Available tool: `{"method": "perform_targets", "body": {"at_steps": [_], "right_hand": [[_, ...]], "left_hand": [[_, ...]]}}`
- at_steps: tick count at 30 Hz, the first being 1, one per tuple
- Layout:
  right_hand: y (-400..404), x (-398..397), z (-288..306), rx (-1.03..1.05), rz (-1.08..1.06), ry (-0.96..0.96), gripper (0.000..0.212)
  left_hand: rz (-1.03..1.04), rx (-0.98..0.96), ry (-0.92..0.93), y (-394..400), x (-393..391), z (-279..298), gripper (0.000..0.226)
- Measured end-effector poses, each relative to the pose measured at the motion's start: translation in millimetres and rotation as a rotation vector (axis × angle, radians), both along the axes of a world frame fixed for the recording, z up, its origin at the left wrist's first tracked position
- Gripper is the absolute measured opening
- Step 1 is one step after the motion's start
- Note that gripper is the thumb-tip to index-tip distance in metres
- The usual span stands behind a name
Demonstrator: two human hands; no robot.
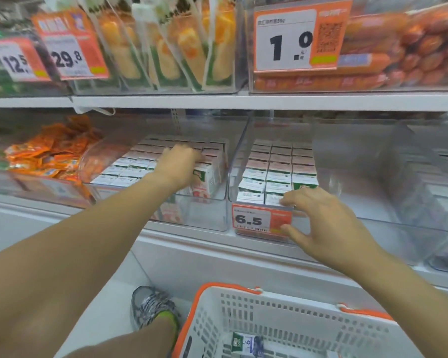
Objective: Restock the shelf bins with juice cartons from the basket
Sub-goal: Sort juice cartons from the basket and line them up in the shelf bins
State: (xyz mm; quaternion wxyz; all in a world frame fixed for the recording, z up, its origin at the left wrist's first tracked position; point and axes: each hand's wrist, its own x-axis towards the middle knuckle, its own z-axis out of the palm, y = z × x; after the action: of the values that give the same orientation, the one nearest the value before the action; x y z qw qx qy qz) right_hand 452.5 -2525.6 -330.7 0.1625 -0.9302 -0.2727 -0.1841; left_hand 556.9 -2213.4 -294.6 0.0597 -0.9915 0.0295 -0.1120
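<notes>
Two clear shelf bins hold rows of small juice cartons: the left bin point(204, 215) and the right bin point(237, 156). My left hand point(177, 166) reaches into the left bin and its fingers curl over the front right cartons point(208, 177). My right hand point(323, 223) rests on the front edge of the right bin, fingers spread beside the 6.5 price tag point(256, 220), touching the front cartons point(277, 187). A white basket with orange rim point(233, 311) stands below, with one carton point(246, 343) lying in it.
Orange snack packets point(49, 156) fill the bin to the left. A large clear bin point(388, 177) lies to the right. The upper shelf holds packaged corn point(166, 47) and sausages point(398, 47) behind price tags. My shoe point(150, 306) is beside the basket.
</notes>
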Motion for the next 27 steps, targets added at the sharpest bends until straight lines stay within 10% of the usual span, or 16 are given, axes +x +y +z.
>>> {"method": "perform_targets", "body": {"at_steps": [6,11,19,27], "right_hand": [[-18,-23,5,0.128,0.04,-0.069,0.034],[-41,-69,17,0.257,0.104,-0.169,0.018],[-98,-104,-69,0.097,-0.07,0.757,0.017],[-139,-180,-209,-0.357,-0.116,1.276,0.053]], "left_hand": [[0.039,-0.102,-0.208,-8,-28,4,0.046],[-0.416,-0.513,-0.663,-63,-103,4,0.012],[-0.489,-0.845,0.549,-175,-188,-119,0.008],[-0.315,-0.657,1.132,-221,-270,-310,0.045]]}}
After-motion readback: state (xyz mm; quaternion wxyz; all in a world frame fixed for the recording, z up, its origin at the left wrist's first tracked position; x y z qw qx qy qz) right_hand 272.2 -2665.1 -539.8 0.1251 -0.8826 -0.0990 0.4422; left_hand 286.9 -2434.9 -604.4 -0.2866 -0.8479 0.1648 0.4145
